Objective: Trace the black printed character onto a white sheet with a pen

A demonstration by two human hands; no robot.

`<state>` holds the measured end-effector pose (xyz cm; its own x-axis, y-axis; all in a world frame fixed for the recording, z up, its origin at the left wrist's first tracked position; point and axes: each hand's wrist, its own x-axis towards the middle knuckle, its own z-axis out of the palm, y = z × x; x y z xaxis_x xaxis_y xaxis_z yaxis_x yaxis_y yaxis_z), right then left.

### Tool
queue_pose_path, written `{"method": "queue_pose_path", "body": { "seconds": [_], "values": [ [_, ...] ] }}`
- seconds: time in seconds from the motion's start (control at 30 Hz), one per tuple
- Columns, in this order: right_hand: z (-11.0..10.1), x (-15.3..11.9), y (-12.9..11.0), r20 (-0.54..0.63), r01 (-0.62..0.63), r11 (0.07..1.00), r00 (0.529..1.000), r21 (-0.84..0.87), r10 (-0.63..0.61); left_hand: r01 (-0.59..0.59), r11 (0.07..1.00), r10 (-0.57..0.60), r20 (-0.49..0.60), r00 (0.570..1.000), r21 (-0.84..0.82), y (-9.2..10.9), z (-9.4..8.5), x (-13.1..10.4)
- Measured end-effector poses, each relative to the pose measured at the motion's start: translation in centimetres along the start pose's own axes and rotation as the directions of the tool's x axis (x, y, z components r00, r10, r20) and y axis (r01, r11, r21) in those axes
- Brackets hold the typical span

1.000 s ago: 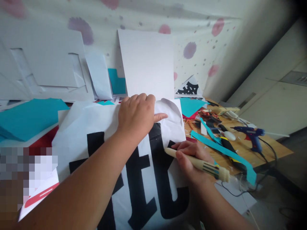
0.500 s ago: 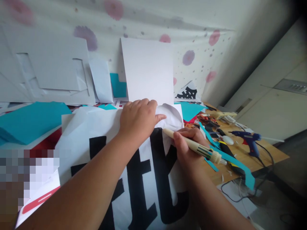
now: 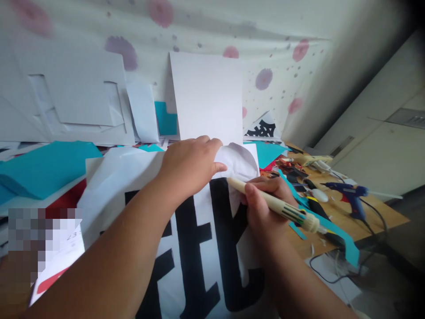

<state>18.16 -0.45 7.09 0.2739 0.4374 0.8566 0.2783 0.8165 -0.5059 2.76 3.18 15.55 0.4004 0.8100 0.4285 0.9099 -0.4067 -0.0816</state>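
A white paper sheet [image 3: 202, 208] printed with a large black character [image 3: 226, 239] fills the lower middle, laid against a white board [image 3: 93, 170] behind it. My left hand [image 3: 192, 166] grips the sheet at its top edge, fingers bent over and thumb on the near side; the fingertips are hidden. A thick cream multicolour pen [image 3: 285, 206] is pinched in my right hand [image 3: 265, 204]. Its tip meets the upper end of a black stroke, just right of my left thumb. The sheet's upper right corner curls up loosely.
White panels [image 3: 79, 102] and a blank white board [image 3: 209, 97] stand against the patterned curtain. Teal sheets [image 3: 49, 168] lie at left. On the wooden table [image 3: 381, 210] at right are a blue glue gun [image 3: 352, 197] with its cord, teal strips [image 3: 350, 248] and scattered scraps.
The whole view has shifted slightly. Both hands keep their holds, and the pen tip stays near the same end of the black stroke.
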Motion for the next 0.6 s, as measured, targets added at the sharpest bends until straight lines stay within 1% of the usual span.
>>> {"method": "queue_pose_path", "body": {
  "seconds": [0.13,0.2,0.37,0.53,0.6],
  "values": [
    [1.2,0.0,-1.0,0.087,0.022,0.999,0.996,-0.033,-0.019,-0.019,1.0,0.019,0.002,1.0,0.001,-0.2,-0.2,0.0],
    [1.6,-0.1,-1.2,0.11,0.056,0.996,0.993,-0.074,-0.048,-0.022,1.0,0.022,-0.001,1.0,-0.004,-0.2,-0.1,-0.1],
    [1.6,-0.4,-1.1,0.118,0.122,0.971,0.988,-0.208,-0.099,-0.025,1.0,0.025,-0.039,0.999,-0.006,-0.2,0.0,-0.2],
    [1.7,-0.3,-1.3,0.154,0.178,0.959,0.977,-0.218,-0.147,-0.017,1.0,0.017,-0.051,0.999,-0.013,-0.1,0.1,-0.4],
    [1.8,-0.4,-1.5,0.149,0.191,0.954,0.976,-0.231,-0.16,-0.012,1.0,0.011,-0.049,0.999,-0.021,-0.2,0.1,-0.4]
  ]
}}
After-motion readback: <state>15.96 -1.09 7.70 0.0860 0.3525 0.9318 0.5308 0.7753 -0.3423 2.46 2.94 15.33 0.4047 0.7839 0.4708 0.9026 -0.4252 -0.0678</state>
